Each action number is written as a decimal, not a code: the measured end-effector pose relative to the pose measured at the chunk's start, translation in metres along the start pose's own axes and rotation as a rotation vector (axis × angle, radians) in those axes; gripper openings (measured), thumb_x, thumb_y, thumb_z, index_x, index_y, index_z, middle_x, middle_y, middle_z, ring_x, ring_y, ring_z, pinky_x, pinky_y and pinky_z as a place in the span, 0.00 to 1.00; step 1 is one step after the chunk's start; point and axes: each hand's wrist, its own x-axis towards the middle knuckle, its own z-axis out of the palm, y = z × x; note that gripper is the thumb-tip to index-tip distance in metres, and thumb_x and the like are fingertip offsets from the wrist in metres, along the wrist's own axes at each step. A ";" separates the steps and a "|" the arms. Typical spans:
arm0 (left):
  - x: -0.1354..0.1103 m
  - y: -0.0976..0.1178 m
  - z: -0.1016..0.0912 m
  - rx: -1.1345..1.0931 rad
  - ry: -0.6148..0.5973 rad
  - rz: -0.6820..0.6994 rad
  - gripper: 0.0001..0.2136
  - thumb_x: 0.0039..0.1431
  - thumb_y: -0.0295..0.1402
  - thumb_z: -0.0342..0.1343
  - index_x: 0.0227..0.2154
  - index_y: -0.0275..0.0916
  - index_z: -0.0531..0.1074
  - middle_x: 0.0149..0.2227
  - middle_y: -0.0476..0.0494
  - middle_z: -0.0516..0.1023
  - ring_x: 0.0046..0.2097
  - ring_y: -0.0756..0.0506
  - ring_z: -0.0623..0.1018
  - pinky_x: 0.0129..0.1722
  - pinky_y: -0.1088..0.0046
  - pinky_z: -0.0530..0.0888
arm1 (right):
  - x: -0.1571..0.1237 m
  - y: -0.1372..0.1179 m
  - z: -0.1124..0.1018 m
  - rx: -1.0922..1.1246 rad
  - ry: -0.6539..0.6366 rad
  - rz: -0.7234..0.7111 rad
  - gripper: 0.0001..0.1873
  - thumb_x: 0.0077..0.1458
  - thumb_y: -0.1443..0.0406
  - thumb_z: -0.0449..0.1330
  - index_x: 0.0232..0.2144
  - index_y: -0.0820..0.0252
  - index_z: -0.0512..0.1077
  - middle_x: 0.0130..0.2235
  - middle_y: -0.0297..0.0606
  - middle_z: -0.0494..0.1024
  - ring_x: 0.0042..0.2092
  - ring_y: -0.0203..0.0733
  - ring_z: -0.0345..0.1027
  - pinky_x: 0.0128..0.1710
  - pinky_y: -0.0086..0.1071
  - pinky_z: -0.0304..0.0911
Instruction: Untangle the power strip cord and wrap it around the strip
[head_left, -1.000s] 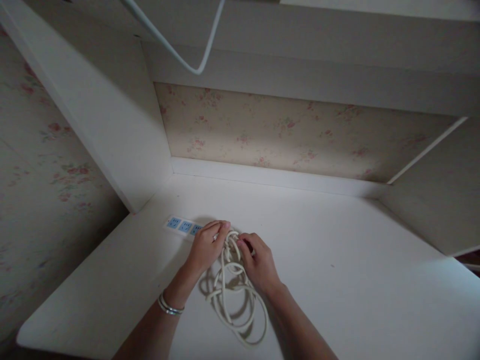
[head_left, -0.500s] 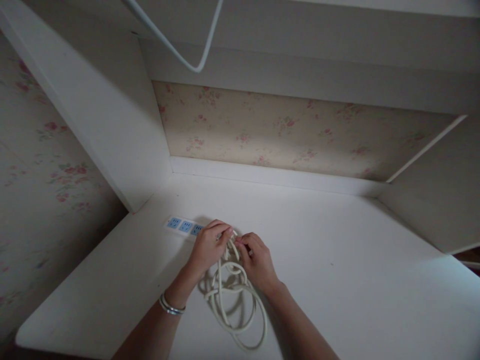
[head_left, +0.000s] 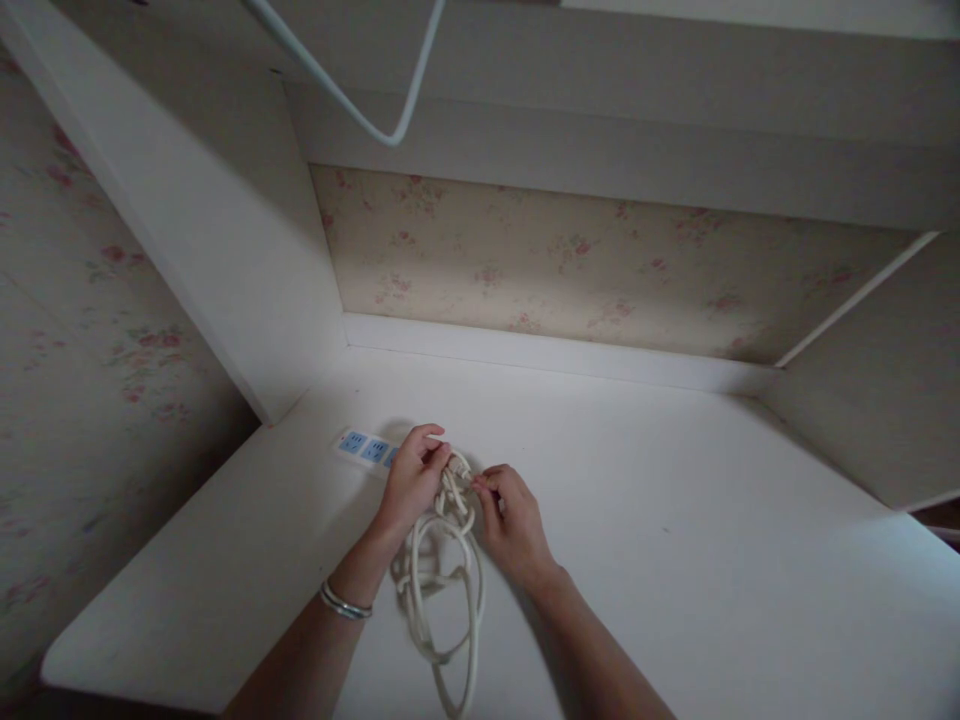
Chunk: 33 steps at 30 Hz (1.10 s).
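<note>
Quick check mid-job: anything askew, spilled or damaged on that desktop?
Mostly the cream cord: its loops cross untidily, bunching up between the left hand and right hand. A small dark mark also shows on the white desktop. I see no spill.

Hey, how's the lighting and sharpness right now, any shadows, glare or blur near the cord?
Head view: dim overall, cooler and brighter toward the tabletop's right edge; head view: soft shadows beside the right forearm and around the cord; head view: glints on the bracelet; head view: cord strands by the right hand look slightly soft, fine detail hard to tell.
</note>
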 end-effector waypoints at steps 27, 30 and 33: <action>0.002 0.007 -0.005 -0.456 0.045 -0.361 0.21 0.41 0.40 0.67 0.38 0.37 0.72 0.28 0.51 0.74 0.27 0.52 0.74 0.26 0.78 0.70 | 0.012 0.005 -0.010 0.371 -0.028 0.194 0.09 0.53 0.58 0.62 0.35 0.56 0.75 0.33 0.36 0.71 0.34 0.38 0.64 0.34 0.31 0.61; 0.000 0.011 -0.002 -0.460 0.039 -0.345 0.19 0.42 0.40 0.67 0.37 0.37 0.72 0.29 0.50 0.75 0.28 0.52 0.74 0.27 0.78 0.70 | 0.014 0.007 -0.011 0.379 0.017 0.238 0.09 0.55 0.58 0.61 0.31 0.56 0.76 0.32 0.36 0.72 0.35 0.38 0.65 0.34 0.31 0.61; -0.001 0.015 0.000 -0.492 0.048 -0.329 0.17 0.44 0.39 0.66 0.35 0.37 0.71 0.29 0.50 0.74 0.29 0.52 0.74 0.29 0.78 0.70 | 0.015 0.011 -0.009 0.523 0.091 0.335 0.10 0.55 0.57 0.61 0.30 0.57 0.75 0.32 0.36 0.72 0.36 0.39 0.65 0.37 0.32 0.62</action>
